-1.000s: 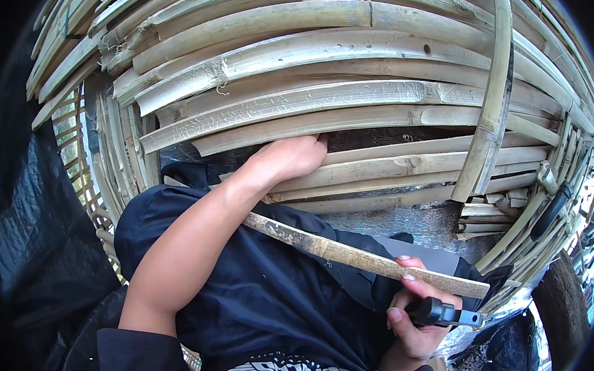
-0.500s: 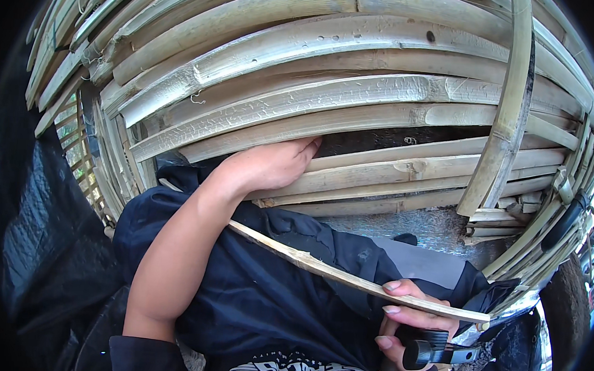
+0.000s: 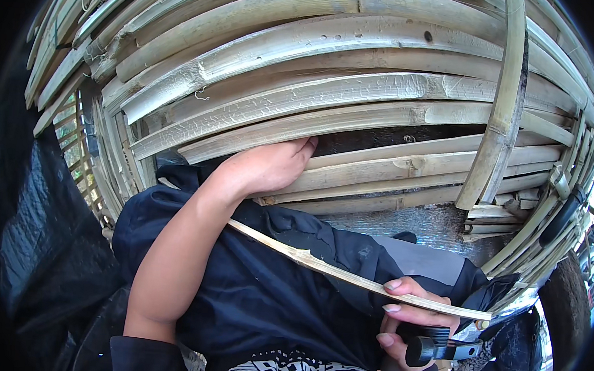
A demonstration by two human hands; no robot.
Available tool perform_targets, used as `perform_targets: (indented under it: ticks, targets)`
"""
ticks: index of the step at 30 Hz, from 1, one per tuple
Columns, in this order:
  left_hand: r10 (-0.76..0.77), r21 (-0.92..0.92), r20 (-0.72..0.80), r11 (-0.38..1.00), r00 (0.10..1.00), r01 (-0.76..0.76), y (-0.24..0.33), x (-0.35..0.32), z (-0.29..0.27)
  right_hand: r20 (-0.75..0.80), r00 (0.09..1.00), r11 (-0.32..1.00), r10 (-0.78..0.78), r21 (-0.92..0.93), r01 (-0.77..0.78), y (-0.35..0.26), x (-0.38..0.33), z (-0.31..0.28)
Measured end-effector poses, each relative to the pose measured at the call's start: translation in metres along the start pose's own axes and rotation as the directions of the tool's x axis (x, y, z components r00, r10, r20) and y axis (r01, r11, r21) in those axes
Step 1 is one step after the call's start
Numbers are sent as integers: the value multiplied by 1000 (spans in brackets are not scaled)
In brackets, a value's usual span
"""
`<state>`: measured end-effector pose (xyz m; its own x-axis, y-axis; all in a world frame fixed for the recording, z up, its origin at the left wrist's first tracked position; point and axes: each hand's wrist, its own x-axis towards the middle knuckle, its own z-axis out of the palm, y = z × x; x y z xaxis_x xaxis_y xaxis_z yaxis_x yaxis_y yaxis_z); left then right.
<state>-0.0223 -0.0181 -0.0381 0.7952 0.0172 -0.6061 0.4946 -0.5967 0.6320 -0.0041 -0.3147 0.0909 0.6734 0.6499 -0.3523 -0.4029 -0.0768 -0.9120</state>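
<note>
A thin, pale split bamboo strip [image 3: 342,275] slants across my lap, passing under my left forearm. My right hand [image 3: 404,321] pinches this strip near its right end, thumb and fingers closed around it. Against the same hand sits a black tool-like object [image 3: 437,347] with a rounded end and a flat bar; its kind is unclear. My left hand [image 3: 267,167] rests over the edge of the bamboo slats [image 3: 407,166], its fingertips reaching into the dark gap between slats. Those fingers are mostly hidden, so what they touch cannot be seen.
Wide split bamboo slats [image 3: 360,43] are stacked ahead of me, with an upright bamboo piece [image 3: 502,109] across them at the right. Black plastic sheeting [image 3: 33,217] hangs at the left. A silvery sheet [image 3: 430,228] lies below the slats, near a dark post [image 3: 566,290].
The view has shifted very slightly. Both hands and the bamboo strip keep nearly the same place.
</note>
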Motion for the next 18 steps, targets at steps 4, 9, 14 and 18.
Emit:
perform_targets:
  ticks: [4,9,14,18]
  targets:
    - [-26,-69,52,997,998,29,0,2,-2,-31,999,1000,-4,7,4,1,1,0]
    - [-43,-69,98,996,994,50,-1,8,1,-11,1000,1000,-12,-13,11,1,1,-3]
    - [-50,86,-6,995,999,51,4,4,2,-28,1000,1000,-7,7,7,0,1,-1]
    - [-61,67,-29,996,998,63,7,0,4,-35,998,999,43,11,-43,-2,1,-2]
